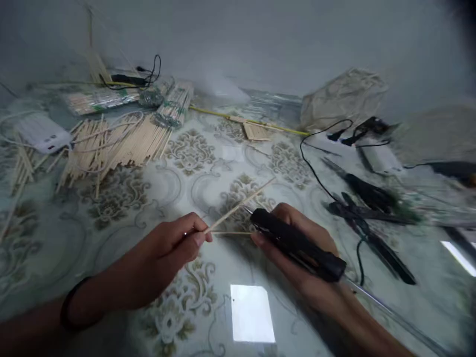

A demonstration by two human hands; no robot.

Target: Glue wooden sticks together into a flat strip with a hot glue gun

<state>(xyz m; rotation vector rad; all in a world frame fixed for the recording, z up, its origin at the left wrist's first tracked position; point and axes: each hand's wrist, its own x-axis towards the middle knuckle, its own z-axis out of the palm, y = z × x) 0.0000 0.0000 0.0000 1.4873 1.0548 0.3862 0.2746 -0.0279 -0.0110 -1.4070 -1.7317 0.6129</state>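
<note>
- Head view: the left hand [163, 265], with a dark band [70, 302] at its wrist, pinches a thin, pale wooden stick [241, 204] between thumb and forefinger; the stick slants up and rightward above the glossy, flower-patterned tabletop [178, 186].
- A second thin pale stick [231, 233] runs almost level from the left fingertips towards the right hand [314, 288].
- The right hand's fingers wrap a black, thick-bodied tool [293, 243]; its narrow metal tip [248, 210] points at the slanting stick, though contact cannot be told.
- Beyond the left hand lies a spread of loose pale wooden sticks [143, 144], beside a white, rounded box [46, 133].
- Right of the tool rest black-handled pliers [388, 255].
</note>
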